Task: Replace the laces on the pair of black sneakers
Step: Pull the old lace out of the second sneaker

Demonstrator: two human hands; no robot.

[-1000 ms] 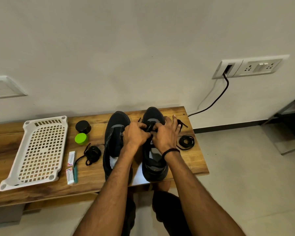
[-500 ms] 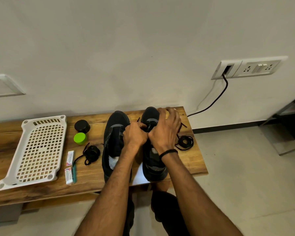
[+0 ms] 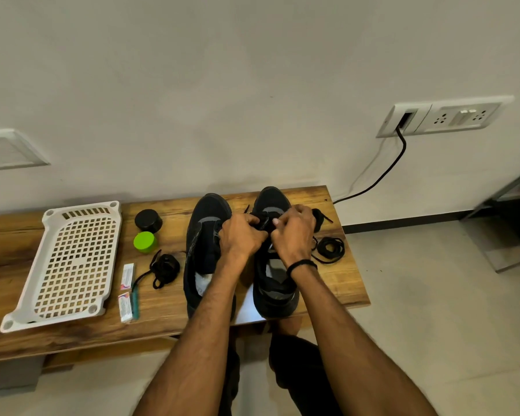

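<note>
Black sneaker (image 3: 275,291) stood beside second sneaker (image 3: 206,232) on wooden bench (image 3: 336,283), its lace (image 3: 264,222) pinched between curled left hand (image 3: 241,237) and right hand (image 3: 294,235), coiled lace (image 3: 329,250) laid just beside

The black left sneaker (image 3: 206,250) and right sneaker (image 3: 272,202) are stood side by side on the counter (image 3: 168,316). A lace (image 3: 264,224) is pinched over the right one; a coiled lace (image 3: 329,249) and bundled lace (image 3: 164,267) are laid alongside.

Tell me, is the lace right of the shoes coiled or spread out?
Coiled: the lace lies in loose round loops on the bench.
</note>
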